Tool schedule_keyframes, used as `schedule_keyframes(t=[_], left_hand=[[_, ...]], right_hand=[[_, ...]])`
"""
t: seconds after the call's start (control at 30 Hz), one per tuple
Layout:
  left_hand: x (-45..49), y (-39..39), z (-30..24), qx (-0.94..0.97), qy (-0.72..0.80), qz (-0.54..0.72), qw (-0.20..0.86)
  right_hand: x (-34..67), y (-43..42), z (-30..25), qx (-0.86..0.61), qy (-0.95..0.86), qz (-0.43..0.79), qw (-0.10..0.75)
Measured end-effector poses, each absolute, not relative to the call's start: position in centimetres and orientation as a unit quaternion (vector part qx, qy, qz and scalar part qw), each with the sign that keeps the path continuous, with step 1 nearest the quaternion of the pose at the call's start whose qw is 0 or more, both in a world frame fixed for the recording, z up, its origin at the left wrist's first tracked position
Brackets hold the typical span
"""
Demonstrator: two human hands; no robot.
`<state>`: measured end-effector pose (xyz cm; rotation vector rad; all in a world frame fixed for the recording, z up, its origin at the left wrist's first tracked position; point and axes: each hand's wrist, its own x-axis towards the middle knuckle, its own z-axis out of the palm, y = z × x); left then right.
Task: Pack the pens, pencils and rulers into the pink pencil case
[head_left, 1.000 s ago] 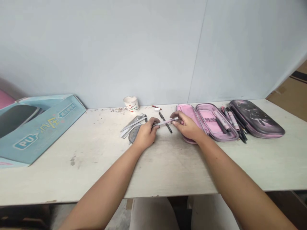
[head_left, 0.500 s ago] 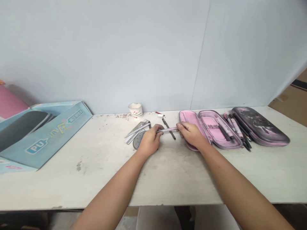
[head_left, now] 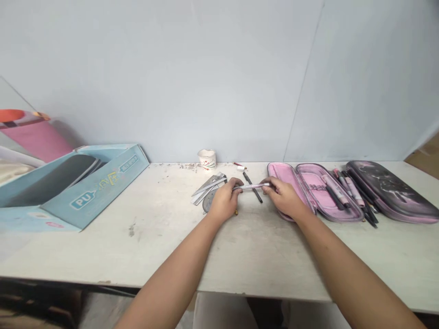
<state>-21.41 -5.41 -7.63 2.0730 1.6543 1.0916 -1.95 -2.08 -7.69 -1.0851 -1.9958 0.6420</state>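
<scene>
Both my hands hold one pale pink pen (head_left: 252, 186) level just above the table. My left hand (head_left: 224, 203) pinches its left end and my right hand (head_left: 283, 197) grips its right end. A black pen (head_left: 253, 188) lies on the table under it. Metal rulers and a protractor (head_left: 209, 187) lie just left of my left hand. An open pink pencil case (head_left: 310, 183) with pens inside sits right beside my right hand.
A dark pencil case (head_left: 394, 192) and several loose pens (head_left: 356, 194) lie at the right. A small white cup (head_left: 207, 158) stands by the wall. A light blue cardboard box (head_left: 99, 189) lies at the left of the white table (head_left: 240, 256).
The camera has swung left, so everything sits further right in view. My hands keep the pen between them with about the same hold, slightly lower toward the table.
</scene>
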Motion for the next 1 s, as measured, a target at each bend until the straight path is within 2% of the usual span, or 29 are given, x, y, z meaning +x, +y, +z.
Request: schedule_keyframes(t=[0.1,0.2,0.27,0.37,0.47,0.6,0.73,0.87,1.0], left_hand=[[-21.7,-5.2,-7.3,0.667,0.543,0.454,0.232],[-21.8,-4.9,-7.1,0.550,0.470,0.583,0.370],[-21.5,-4.9,-7.0,0.494,0.416,0.623,0.442],[-20.4,-5.4,-6.8,0.474,0.347,0.608,0.534],[-19.3,-6.1,-6.5,0.463,0.308,0.607,0.568],[-19.2,-6.3,-6.0,0.503,0.356,0.618,0.488],[-19.8,-6.2,-6.2,0.648,0.493,0.491,0.310],[-19.6,-6.4,-6.7,0.732,0.567,0.350,0.138],[-19.3,-6.6,-7.1,0.772,0.571,0.273,0.065]], right_hand=[[-1.8,-2.0,-7.6,-0.454,-0.767,0.240,0.386],[-1.9,-2.1,-7.3,-0.451,-0.711,0.284,0.458],[-2.3,-2.6,-7.0,-0.430,-0.679,0.326,0.497],[-3.6,-4.0,-6.4,-0.406,-0.709,0.341,0.465],[-4.9,-5.3,-6.0,-0.393,-0.765,0.303,0.410],[-4.8,-5.1,-6.1,-0.453,-0.724,0.268,0.446],[-3.7,-2.8,-7.4,-0.485,-0.639,0.280,0.527],[-3.4,-1.4,-8.1,-0.433,-0.550,0.374,0.608],[-3.5,-1.4,-7.6,-0.340,-0.480,0.410,0.697]])
